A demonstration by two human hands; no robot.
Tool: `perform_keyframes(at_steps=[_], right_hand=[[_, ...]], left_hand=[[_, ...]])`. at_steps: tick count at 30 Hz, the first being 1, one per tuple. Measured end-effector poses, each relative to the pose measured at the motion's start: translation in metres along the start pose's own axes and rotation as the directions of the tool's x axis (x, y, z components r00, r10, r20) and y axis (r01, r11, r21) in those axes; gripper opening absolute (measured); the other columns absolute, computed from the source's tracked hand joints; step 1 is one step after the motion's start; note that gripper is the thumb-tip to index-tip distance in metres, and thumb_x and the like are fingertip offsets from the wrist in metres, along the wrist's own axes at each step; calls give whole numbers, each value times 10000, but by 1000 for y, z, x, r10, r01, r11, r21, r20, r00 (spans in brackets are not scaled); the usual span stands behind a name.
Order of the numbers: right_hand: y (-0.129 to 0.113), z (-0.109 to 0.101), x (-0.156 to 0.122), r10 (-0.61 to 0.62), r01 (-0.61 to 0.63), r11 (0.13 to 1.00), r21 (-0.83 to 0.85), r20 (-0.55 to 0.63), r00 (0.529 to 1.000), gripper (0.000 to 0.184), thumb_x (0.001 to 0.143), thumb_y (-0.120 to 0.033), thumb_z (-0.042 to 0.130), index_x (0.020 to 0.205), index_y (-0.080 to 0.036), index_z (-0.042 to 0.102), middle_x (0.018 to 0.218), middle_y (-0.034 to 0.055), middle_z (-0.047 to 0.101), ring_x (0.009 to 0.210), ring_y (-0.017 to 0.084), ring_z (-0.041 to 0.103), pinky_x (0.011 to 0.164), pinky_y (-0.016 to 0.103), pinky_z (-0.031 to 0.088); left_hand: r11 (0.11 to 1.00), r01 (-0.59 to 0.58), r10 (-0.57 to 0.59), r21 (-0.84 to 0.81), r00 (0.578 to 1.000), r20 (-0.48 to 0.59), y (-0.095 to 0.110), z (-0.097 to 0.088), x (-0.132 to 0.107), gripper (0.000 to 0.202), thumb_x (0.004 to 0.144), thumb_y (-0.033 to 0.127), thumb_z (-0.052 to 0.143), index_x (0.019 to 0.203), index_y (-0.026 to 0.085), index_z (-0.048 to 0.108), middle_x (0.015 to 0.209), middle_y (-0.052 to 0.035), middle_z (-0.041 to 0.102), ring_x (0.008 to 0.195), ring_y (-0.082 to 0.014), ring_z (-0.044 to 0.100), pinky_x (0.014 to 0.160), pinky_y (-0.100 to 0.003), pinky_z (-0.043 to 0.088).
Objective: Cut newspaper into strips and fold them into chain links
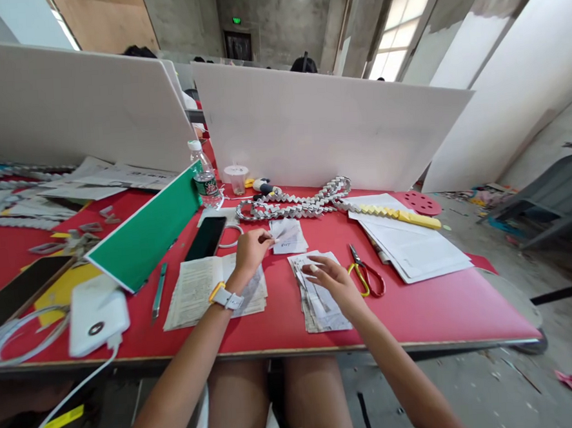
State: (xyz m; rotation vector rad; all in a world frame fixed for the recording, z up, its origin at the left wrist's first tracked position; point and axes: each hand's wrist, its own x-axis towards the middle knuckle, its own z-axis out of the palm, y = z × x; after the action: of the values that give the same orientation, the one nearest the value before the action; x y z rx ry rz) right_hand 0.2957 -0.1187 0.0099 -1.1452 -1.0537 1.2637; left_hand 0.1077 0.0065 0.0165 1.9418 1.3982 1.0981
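Observation:
My left hand (253,249), with a watch on its wrist, pinches the edge of a thin slip of paper (287,232). The slip is over a small pile of paper pieces (292,246). My right hand (332,279) hovers above a stack of printed paper strips (316,315), its fingers curved and apart with nothing seen between them. Under my left wrist lie printed sheets (194,296). Scissors (363,272) with yellow and red handles rest just right of my right hand. Behind both hands lies a long folded-paper chain (295,207).
Left of the sheets are a phone (206,238), a teal cutter (159,291), a green board (144,232) and a white power bank (98,316). A water bottle (205,180) and a lidded cup (237,179) stand behind. White papers (414,248) lie right, before a white partition (329,130).

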Motion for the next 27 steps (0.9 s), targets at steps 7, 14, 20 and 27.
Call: perform_keyframes(at_steps=[7,14,20,27], right_hand=[[-13,2,33,249,-244,927,285,20,968,434,807,-536,538,971,-140,607,936,129,709,894,246,683,804,407,553],[-3,-32,10,215,-195,964,180,-98,972,322,606,-254,779,892,-151,675,849,57,725,713,175,687,655,262,569],[-7,-65,-20,179,-148,980,130,-276,944,396,615,-287,797,957,-144,658,812,70,722,751,185,700,719,292,572],[6,-49,-28,130,-169,966,-197,-196,972,461,747,-429,647,1111,-161,561,995,119,667,880,237,680,755,392,558]], left_hand=[[967,-254,255,-29,950,179,28,-3,-55,126,829,259,561,786,186,655,817,-37,695,774,-162,628,713,-261,476],[874,-476,432,98,853,294,30,3,-93,245,904,174,411,889,195,655,914,-60,684,909,-177,637,809,-295,482],[913,-405,394,42,905,161,32,12,-107,232,912,179,395,904,199,626,949,-62,670,945,-163,629,826,-271,482],[993,-94,94,-70,996,5,37,29,-110,109,885,270,474,883,192,551,791,-38,649,723,-153,628,665,-242,478]])
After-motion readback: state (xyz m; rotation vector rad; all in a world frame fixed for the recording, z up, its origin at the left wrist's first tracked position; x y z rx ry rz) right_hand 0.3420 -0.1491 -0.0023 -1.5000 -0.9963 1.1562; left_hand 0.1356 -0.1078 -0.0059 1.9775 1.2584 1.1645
